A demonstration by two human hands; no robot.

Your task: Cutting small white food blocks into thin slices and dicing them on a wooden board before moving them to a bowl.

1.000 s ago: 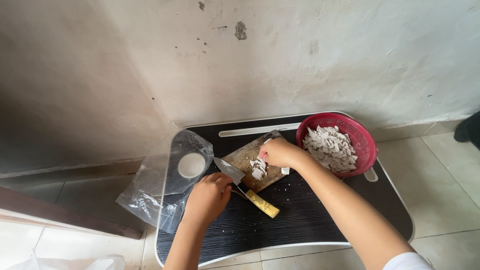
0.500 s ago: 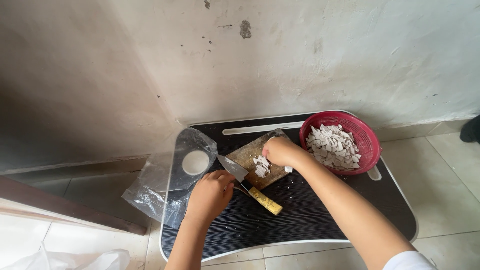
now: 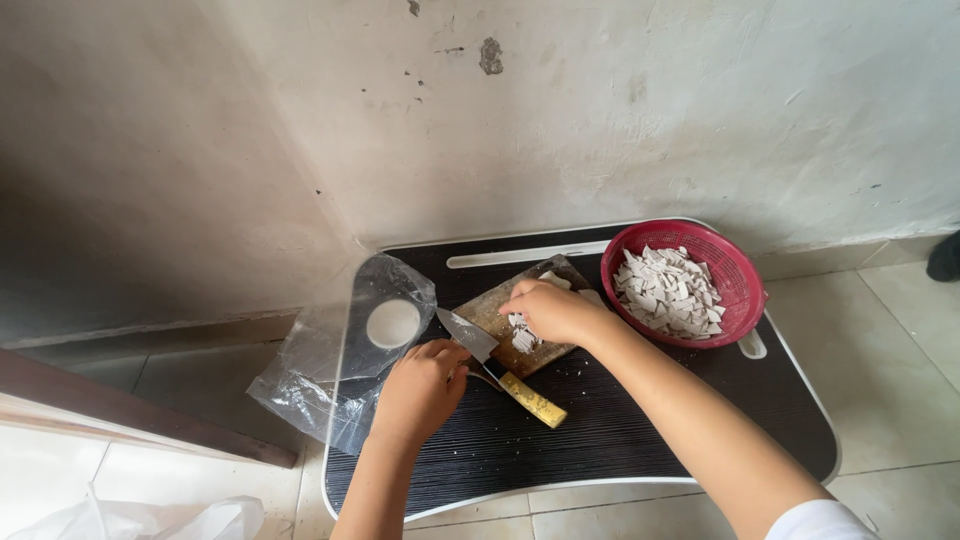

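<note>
My right hand (image 3: 553, 312) hid much of the wooden board (image 3: 500, 308) and what my fingers pressed there, while a dark object (image 3: 944, 256) was cut off at the frame's right edge.

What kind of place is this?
Probably a home floor used for cooking: a black lap tray lies on floor tiles by a stained wall, with a wooden chopping board on it.

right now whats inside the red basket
The red basket holds a heap of pale cut pieces that fills most of it. The heap covers the basket's bottom, so anything under the pieces cannot be seen.
</note>
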